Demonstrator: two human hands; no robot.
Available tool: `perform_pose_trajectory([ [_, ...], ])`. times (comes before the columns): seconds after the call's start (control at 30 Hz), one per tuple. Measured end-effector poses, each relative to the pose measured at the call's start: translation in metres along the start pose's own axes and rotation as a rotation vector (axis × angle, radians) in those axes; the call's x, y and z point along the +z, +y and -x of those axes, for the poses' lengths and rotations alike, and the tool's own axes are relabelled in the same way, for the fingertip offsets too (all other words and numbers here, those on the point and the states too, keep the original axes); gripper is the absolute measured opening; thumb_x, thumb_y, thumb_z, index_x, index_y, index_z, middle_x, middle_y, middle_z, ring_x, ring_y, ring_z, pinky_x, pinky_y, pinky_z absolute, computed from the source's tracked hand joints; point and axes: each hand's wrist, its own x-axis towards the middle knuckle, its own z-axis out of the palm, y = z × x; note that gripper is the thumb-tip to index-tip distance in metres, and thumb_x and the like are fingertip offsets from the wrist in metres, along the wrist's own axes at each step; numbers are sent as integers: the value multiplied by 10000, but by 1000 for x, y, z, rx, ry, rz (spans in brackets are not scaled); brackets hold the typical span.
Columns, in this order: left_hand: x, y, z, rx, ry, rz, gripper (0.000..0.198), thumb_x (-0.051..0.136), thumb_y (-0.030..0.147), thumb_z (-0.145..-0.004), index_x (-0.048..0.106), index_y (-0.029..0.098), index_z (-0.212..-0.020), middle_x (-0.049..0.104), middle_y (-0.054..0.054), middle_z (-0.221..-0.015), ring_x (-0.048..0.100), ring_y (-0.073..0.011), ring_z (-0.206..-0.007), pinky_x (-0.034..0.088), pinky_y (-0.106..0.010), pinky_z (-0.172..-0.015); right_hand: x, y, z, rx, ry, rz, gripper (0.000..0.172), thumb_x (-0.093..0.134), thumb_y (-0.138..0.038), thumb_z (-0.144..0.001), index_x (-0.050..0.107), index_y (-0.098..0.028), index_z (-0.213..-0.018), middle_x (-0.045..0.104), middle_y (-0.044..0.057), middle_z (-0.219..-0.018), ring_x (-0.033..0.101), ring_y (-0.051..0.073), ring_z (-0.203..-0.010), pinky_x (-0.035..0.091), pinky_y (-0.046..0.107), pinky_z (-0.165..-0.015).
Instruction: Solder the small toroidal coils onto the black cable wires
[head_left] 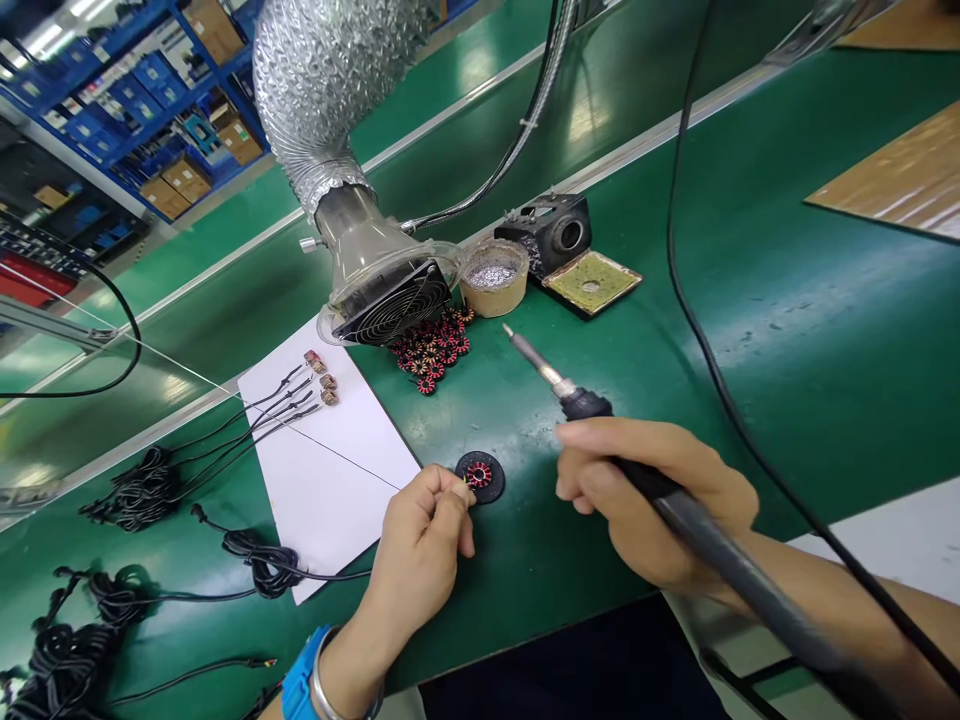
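No words or numbers can be read anywhere in this view. The cardboard cartons (196, 150) on the blue shelving (112, 75) at the upper left of the frame show pale labels and printed patches, but these are too small and blurred to make out.

Soldering iron (679, 510) raised, toroid coil (478, 475) (red-wound)

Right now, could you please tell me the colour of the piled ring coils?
Those ring coils look red and black in the head view.
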Motion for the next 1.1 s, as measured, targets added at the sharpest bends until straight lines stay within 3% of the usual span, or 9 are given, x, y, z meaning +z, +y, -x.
perform_pose_trajectory([
  [0.13,-3,-2,-1,18,-17,4,295,412,412,-962,523,191,-801,520,53,-507,397,-109,-504,301,-225,-535,9,1,-16,-6,-262,170,206,542,-60,-857,621,-200,-985,657,-3,-756,584,116,-633,497,233,-607],
  [0.33,-5,-7,-2,37,-40,32,320,386,439,-980,521,190,-833,517,54,-517,378,-108,-507,290,-229,-531,23,18,-20,-19,-507,169,202,514,-59,-823,580,-176,-975,638,18,-803,529,151,-720,452,274,-687],
  [0.8,-6,1,5,89,-92,-92,358,353,439,-1003,495,196,-781,541,27,-616,456,-132,-618,345,-260,-636,27,23,-22,-97,-520,40,263,490,-21,-824,582,-174,-1017,601,-3,-756,499,129,-690,423,249,-687],
  [0.97,-8,6,8,124,-69,-167,354,350,417,-1006,495,198,-770,538,16,-672,480,-139,-653,346,-263,-641,26,24,-17,-200,-524,142,255,467,-82,-902,583,-193,-1100,519,-3,-705,446,146,-654,405,263,-648],
  [1.1,-9,10,9,139,-23,-215,316,368,391,-1003,497,204,-783,530,24,-673,467,-133,-623,335,-254,-603,26,23,-9,-182,-510,186,279,444,-63,-883,551,-172,-1115,555,15,-748,456,157,-675,421,276,-654],
])
